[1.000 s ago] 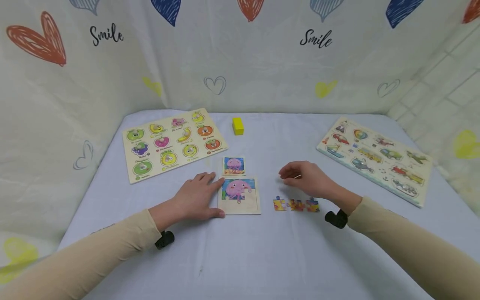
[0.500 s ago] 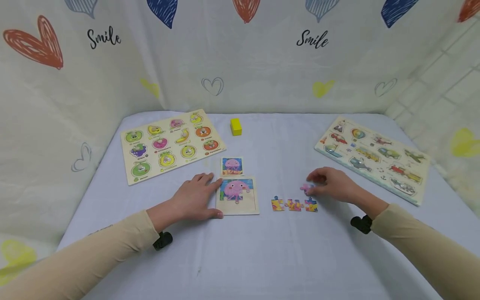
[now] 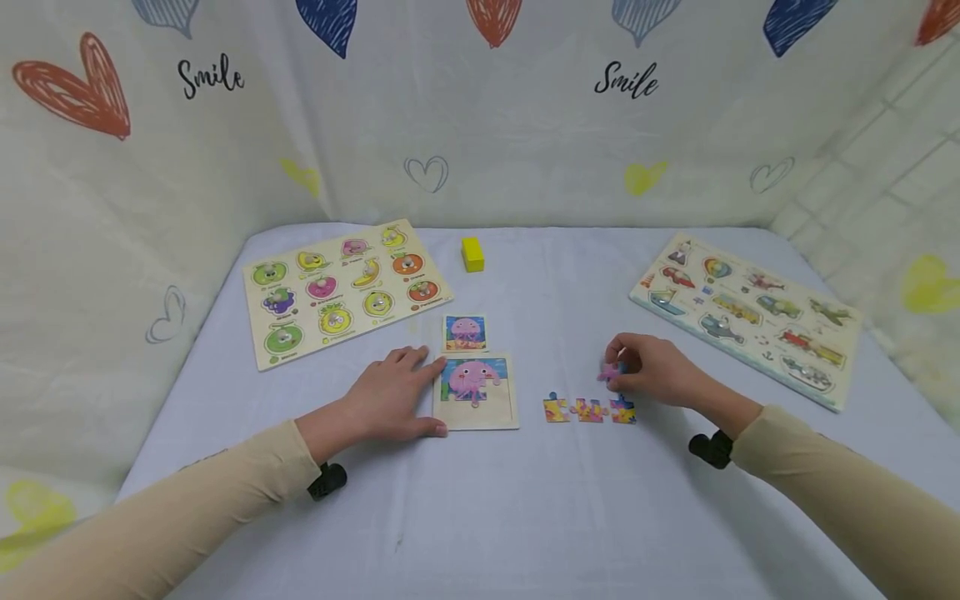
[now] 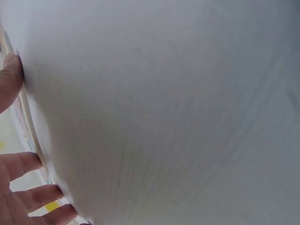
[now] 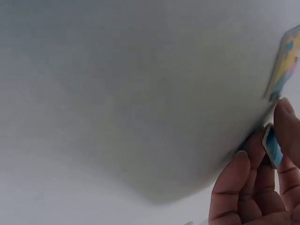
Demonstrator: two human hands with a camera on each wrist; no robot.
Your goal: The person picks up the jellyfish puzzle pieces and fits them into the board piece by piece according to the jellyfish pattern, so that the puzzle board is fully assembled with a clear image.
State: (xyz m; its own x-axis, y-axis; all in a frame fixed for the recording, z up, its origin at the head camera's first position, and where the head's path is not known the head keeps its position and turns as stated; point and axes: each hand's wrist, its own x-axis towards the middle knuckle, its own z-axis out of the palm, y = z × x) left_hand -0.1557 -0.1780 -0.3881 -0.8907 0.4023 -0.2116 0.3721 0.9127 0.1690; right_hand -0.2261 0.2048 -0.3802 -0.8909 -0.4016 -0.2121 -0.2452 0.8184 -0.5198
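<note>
My left hand (image 3: 393,396) rests with spread fingers at the left side of a square wooden puzzle tray (image 3: 495,415); thumb and index finger touch its edge. Part of a pink octopus picture fills the tray's upper part, with bare wood below and right. My right hand (image 3: 652,369) pinches a small pink and blue jigsaw piece (image 3: 609,372) between thumb and fingers; its blue side (image 5: 273,149) shows in the right wrist view. Just below that hand, a row of three loose jigsaw pieces (image 3: 589,410) lies on the cloth, right of the tray.
A small octopus picture card (image 3: 464,332) lies against the tray's far edge. Behind it stands a yellow block (image 3: 472,255). A fruit puzzle board (image 3: 356,337) lies at the back left, a vehicle puzzle board (image 3: 750,346) at the right. White cloth (image 3: 480,517) covers the table.
My right hand has moved right from beside the tray to above the rightmost loose piece, and a pink piece now shows in its fingers. My left hand has stayed at the tray.
</note>
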